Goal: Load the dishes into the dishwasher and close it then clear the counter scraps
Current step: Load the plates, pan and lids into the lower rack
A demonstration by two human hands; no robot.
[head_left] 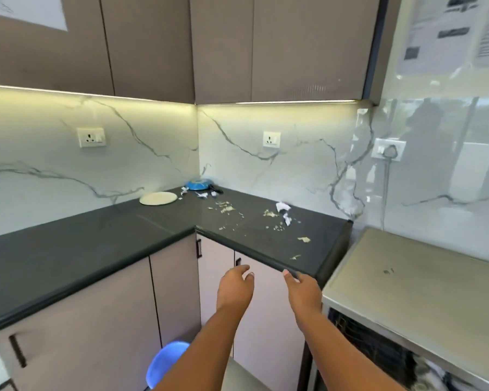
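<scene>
At the far left, a dark counter (76, 249) is seen running along the marbled wall, with a wall socket (91, 137) set above it. Further right, a pale plate (158, 198) is laid flat on the counter near the corner, and just beside it, deeper in the corner, a blue pan (197, 184) is placed among torn white bits. Below, at the bottom edge, a blue round object (164, 362) is partly hidden by a forearm. The left hand (235, 286) is held in front of the cabinet doors, below the counter edge, its fingers loosely extended and nothing held. On the counter's right stretch, pale food scraps (227, 208) are scattered, and a crumpled white paper (283, 206) is lying near the wall. The right hand (302, 292) is raised beside the left, fingers relaxed and empty, its fingertips reaching the counter's front edge. At the far right, the dishwasher (424, 286) is seen standing open, its dark rack partly visible beneath its steel top.
</scene>
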